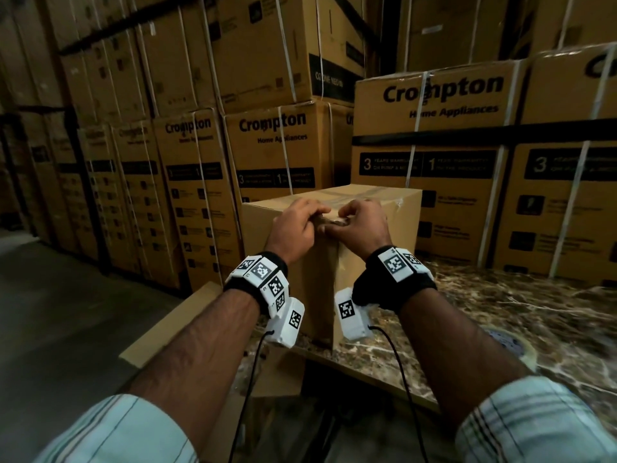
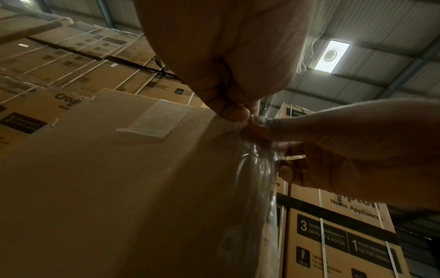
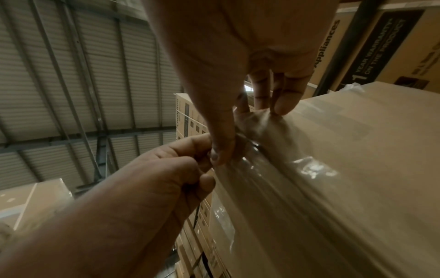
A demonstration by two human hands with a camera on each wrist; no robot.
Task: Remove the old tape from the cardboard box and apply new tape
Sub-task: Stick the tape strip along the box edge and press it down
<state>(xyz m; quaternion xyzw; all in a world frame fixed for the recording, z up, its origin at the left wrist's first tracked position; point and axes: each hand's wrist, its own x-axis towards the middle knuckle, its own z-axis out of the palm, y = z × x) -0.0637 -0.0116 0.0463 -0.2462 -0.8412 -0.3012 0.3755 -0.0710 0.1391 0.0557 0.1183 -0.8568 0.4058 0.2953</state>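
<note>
The step in hand seems to be the removal of the old tape, and it looks only begun; the left hand (image 1: pixel 295 225) has its fingers curled at the near top edge of the cardboard box (image 1: pixel 394 228), and in the left wrist view its fingertips (image 2: pixel 234 112) pinch the clear old tape (image 2: pixel 259 169) at that edge; just beside it the right hand (image 1: pixel 359 225) is also curled, thumb and fingers closed on the same loosened strip, so both hands grip the tape and nothing else. The box stands upright on the marble-patterned surface (image 1: pixel 500 312), near its left end, with one vertical corner turned toward the person; its long axis seems to run across from left to right and slightly away, though the wide lens makes this uncertain. The tape runs over the top and down the near side, so its long axis goes away from the person. The next move probably calls for a slow pull along this line, while one hand steadies the box; a hasty pull could tear the film or the cardboard skin.
</note>
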